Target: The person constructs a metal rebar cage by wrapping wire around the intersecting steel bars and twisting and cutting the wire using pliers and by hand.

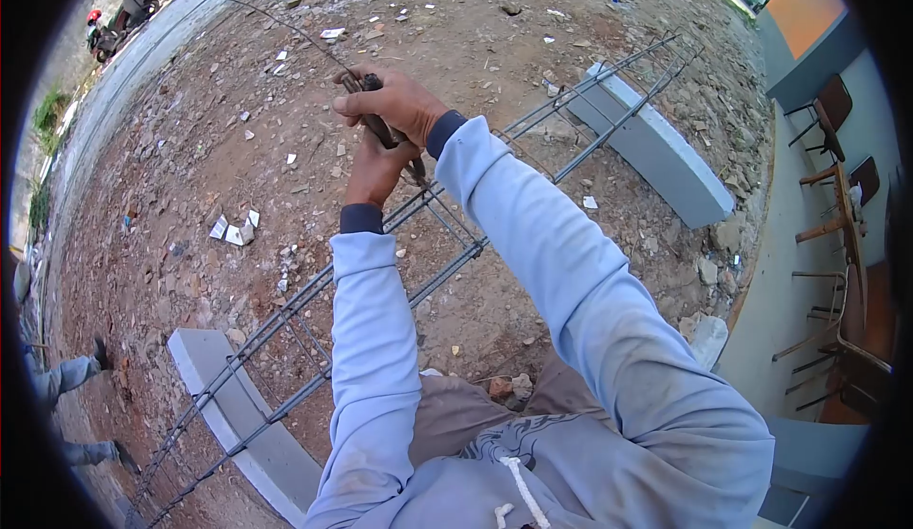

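Observation:
My right hand (404, 108) is closed round a dark metal tool that looks like pincers (378, 129), its thumb pointing left. Just below it, my left hand (374, 169) is closed against the same tool, whose end shows beside the left wrist. A long thin wire (276, 23) runs from the fingers in an arc to the upper left; its near end is hidden by the hands. Beneath my arms lies a steel rebar cage (447, 220), long bars with cross ties, close under the hands.
The cage rests across two grey concrete blocks, a near-left block (214, 362) and a far-right block (656, 148). Rubble and white tile shards (228, 232) litter the dirt. Chairs (832, 115) and a wooden table (849, 225) stand right. Another person's legs (71, 377) show left; motorbikes (128, 15) stand upper left.

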Demonstrator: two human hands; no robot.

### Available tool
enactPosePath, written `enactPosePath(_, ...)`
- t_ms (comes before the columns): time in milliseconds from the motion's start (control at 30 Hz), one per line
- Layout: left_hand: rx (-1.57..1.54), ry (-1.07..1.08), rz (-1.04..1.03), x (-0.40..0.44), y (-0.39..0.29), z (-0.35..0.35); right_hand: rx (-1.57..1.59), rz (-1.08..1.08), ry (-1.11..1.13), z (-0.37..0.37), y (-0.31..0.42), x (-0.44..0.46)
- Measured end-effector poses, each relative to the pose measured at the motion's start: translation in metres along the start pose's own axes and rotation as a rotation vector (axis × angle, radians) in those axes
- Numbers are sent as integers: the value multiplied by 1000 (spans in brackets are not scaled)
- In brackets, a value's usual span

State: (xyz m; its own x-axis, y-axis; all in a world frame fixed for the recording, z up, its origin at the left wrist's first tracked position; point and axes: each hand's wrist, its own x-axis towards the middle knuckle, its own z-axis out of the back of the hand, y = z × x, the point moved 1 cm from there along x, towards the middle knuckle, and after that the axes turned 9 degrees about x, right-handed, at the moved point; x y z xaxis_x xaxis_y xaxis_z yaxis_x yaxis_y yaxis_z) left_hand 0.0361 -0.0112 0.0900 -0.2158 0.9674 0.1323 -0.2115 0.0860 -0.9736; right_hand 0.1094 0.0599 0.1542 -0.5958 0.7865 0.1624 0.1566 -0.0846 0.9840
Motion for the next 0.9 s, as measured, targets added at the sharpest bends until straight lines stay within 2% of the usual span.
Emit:
enactPosePath(67,136,-25,27,-3,7,-5,-141,110,-209,-5,-15,10)
enactPosePath(100,216,-34,44,-4,12,-11,-338,133,-412,-12,6,-5)
enactPosePath(133,299,-43,57,-2,18,-15,-372,148,-500,-20,4,-9)
enactPosePath(200,153,-38,1,12,67,-27,-445,173,-691,-30,1,-13)
enactPosePath(233,127,-37,-25,13,75,-26,-549,274,-695,-33,-5,-13)
enactPosePath(333,149,-49,-107,10,64,-13,-585,323,-604,-31,-7,-16)
enactPosePath(433,190,75,204,1,23,-16,-493,109,-489,-8,8,-16)
enactPosePath(533,117,143,163,0,22,-22,-337,189,-547,30,-12,-6)
enactPosePath(567,24,138,209,-5,19,-24,-257,176,-559,41,-19,-5)
enactPosePath(700,-63,216,160,-7,28,-13,-45,65,-617,58,-18,-10)
enactPosePath(767,-64,213,187,-6,34,-8,66,0,-648,60,-12,-16)
enactPosePath(900,-80,56,299,-8,42,-8,409,-43,-674,66,-4,-34)
